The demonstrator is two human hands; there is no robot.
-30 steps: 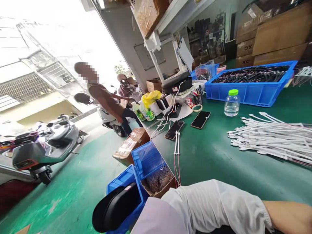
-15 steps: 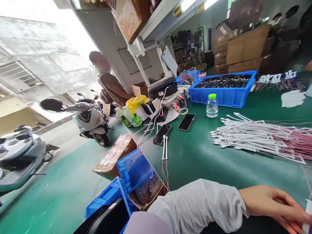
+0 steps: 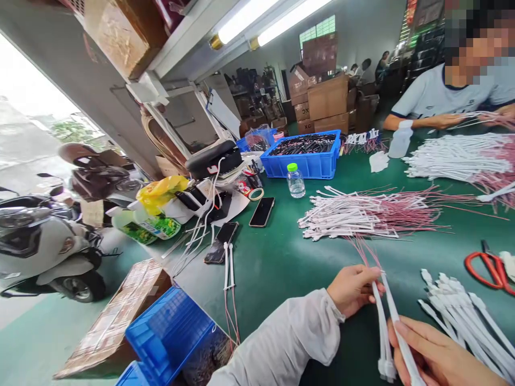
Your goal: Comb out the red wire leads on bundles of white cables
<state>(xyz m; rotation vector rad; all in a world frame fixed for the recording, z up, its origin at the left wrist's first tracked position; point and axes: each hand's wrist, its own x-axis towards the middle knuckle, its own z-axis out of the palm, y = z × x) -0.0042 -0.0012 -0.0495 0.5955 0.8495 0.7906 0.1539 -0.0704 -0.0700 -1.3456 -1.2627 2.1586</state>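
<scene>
Pinching white strips (image 3: 381, 316) where pink wires (image 3: 360, 252) emerge, the left hand (image 3: 353, 289) is closed, thumb to fingertip; to its lower right, the right hand (image 3: 430, 351), curled, grips one strip; just beyond lies a white bundle (image 3: 458, 308).

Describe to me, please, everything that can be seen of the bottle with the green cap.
The bottle is clear and looks like plastic, with rounded shoulders and no label that I can make out. A bright green cap covers its top, and clear liquid fills its lower part. It stands upright on the green table, just in front of the blue crate; only the table appears to touch it.
</scene>
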